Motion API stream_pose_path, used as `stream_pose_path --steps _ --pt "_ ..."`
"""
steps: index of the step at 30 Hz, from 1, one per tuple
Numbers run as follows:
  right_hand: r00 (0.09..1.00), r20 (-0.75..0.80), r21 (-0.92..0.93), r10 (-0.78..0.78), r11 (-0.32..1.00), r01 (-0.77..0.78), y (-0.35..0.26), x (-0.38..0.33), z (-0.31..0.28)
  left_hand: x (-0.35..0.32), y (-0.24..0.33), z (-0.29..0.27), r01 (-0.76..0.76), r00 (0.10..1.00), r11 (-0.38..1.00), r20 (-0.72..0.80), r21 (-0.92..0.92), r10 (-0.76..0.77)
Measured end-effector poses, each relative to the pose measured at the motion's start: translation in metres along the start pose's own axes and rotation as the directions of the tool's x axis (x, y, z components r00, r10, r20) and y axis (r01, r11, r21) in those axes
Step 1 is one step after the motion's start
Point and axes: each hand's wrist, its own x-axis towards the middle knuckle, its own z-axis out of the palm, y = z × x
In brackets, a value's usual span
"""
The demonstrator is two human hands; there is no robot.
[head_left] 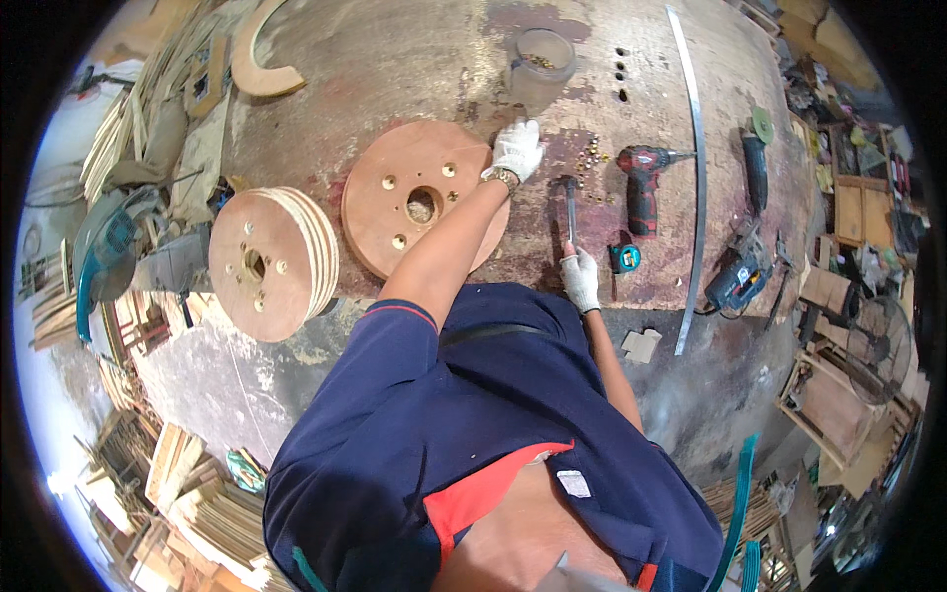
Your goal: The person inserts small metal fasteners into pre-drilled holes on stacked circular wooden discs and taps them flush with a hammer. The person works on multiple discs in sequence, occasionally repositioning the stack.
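Observation:
My left hand [518, 150], in a white knit glove, is closed above the far right edge of a large round plywood disc [380, 212]. Whatever its fingers hold, if anything, is hidden. The disc lies on the workbench, with a big centre hole and several smaller holes around it. My right hand [581, 280], gloved too, grips the handle of a hammer [570, 212] whose head points away from me, over the bench. Small brass-coloured fittings [592, 158] lie scattered just beyond the hammer. A clear round tub [544, 57] farther back contains more of them.
A stack of smaller plywood discs [258, 266] stands at the left. Right of the hammer are a tape measure [625, 259], a red-black cordless drill [642, 189], a long metal strip [698, 168], an angle grinder [757, 168] and a blue-black power tool [736, 282]. A curved wooden piece [258, 71] lies far left.

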Motion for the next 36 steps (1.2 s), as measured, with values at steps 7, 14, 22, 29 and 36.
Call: stream_pose_path --steps 7,14,22,29,36 --pt "1.000 -0.013 0.001 -0.013 1.000 0.013 0.025 0.012 -0.001 -0.080 -0.043 -0.081 0.033 0.944 0.886 -0.276 -0.463 -0.180" --pt "0.998 0.002 0.011 -0.059 0.998 0.059 -0.007 0.001 -0.002 -0.150 -0.142 -0.114 0.238 0.902 0.958 -0.330 -0.161 -0.280" --pt "0.999 0.037 0.031 -0.033 0.999 0.032 -0.003 0.002 -0.006 -0.149 -0.142 -0.111 0.021 0.937 0.990 -0.348 0.140 0.029" --pt "0.999 0.018 0.029 -0.047 0.998 0.047 -0.008 0.000 -0.003 -0.153 -0.134 -0.118 -0.092 0.945 0.951 -0.276 0.294 0.177" --pt "1.000 0.001 -0.039 -0.029 0.999 0.029 -0.006 0.002 -0.004 -0.146 -0.128 -0.111 -0.069 0.963 0.880 -0.198 0.471 0.182"
